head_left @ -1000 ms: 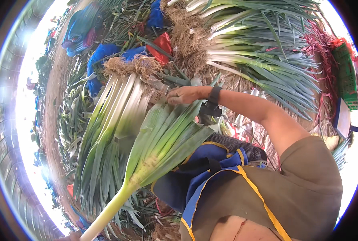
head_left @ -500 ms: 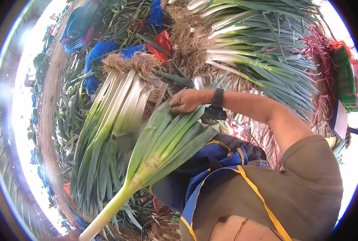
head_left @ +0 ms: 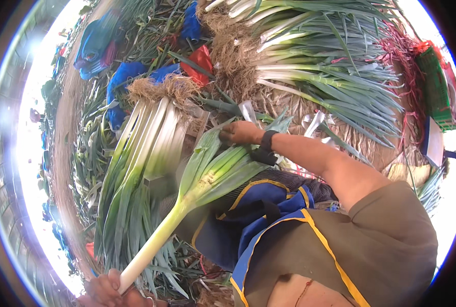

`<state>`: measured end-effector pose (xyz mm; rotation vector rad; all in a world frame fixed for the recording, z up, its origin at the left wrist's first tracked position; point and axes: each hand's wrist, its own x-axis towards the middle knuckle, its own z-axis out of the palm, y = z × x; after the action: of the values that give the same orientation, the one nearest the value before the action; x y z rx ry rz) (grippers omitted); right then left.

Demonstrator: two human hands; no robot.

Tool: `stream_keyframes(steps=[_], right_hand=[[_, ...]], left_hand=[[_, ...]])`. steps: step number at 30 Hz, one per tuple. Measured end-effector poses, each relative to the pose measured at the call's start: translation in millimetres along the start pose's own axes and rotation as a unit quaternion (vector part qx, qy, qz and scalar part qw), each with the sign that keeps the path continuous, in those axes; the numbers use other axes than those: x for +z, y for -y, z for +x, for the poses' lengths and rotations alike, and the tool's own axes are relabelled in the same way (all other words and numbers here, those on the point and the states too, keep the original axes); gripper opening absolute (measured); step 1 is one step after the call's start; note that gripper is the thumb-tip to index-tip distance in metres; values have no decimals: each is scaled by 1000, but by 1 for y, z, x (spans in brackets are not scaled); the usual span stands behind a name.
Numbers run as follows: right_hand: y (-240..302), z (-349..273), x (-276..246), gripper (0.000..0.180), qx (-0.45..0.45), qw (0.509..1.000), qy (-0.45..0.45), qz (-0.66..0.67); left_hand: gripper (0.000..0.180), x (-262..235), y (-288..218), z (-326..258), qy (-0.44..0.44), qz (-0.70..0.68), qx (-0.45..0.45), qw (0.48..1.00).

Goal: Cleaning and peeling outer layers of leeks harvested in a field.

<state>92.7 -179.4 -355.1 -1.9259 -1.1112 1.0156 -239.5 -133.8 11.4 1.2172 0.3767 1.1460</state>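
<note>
A thick leek (head_left: 159,238) lies slantwise across the middle, its pale stalk at the lower left and green leaves fanning toward the upper right. My left hand (head_left: 108,290), partly cut off by the lower edge, is closed round the stalk's white end. At the other end my right hand (head_left: 242,133), with a dark band at the wrist, has its fingers curled onto the leaf tips. Just left of this leek rests a pile of leeks (head_left: 136,169), with brown roots at the top and leaves hanging down.
Many more leeks (head_left: 320,66) are heaped at the upper right, roots to the left. Red strings (head_left: 399,66) and a green crate (head_left: 436,89) are at the far right. Blue plastic (head_left: 123,84) and red plastic (head_left: 198,65) lie beyond the pile. Loose leaves (head_left: 92,148) cover the ground at left.
The held leek has shifted up and to the right. My left hand has come further into view with the stalk. My right hand has moved slightly down and right, still at the leaves.
</note>
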Motion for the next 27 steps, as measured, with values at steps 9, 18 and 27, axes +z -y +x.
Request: stream_keyframes(steps=[9,18,27], right_hand=[[-179,13,-101,44,57,929,22,-364],[195,-75,-46,46,-446,850,-264,98],[152,-73,18,44,-389,899,-193,-59]], left_hand=[[46,-20,-54,-3,-12,-6,57,998],[49,15,-30,-2,81,-102,24,991],[48,21,-25,-7,60,-76,2,995]])
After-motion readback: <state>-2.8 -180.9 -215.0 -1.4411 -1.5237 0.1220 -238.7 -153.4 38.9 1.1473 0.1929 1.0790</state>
